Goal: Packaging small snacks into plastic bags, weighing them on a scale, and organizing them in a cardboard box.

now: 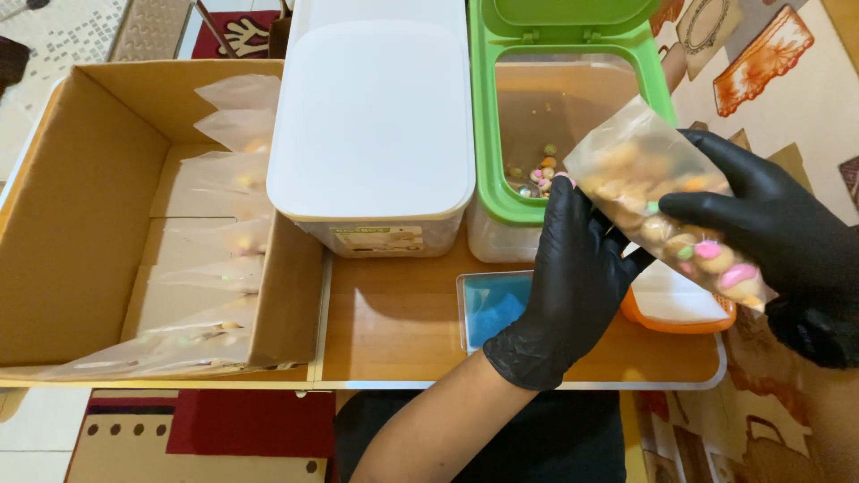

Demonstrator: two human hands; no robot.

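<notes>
Both my hands wear black gloves and hold one clear plastic bag (644, 183) filled with small cookies topped with pink, green and orange icing. My left hand (573, 268) supports the bag from below and behind. My right hand (769, 224) grips it from the right, thumb across its front. The bag hangs tilted above the right part of a small wooden table (394, 331), in front of an open green-rimmed clear container (501, 201) that has a few cookies left at its bottom.
A cardboard box (80, 206) at the left holds several filled clear bags lying in a row. A closed white-lidded tub (371, 116) stands mid-table. A blue-topped clear lid (488, 304) and an orange-based scale (680, 309) lie under my hands.
</notes>
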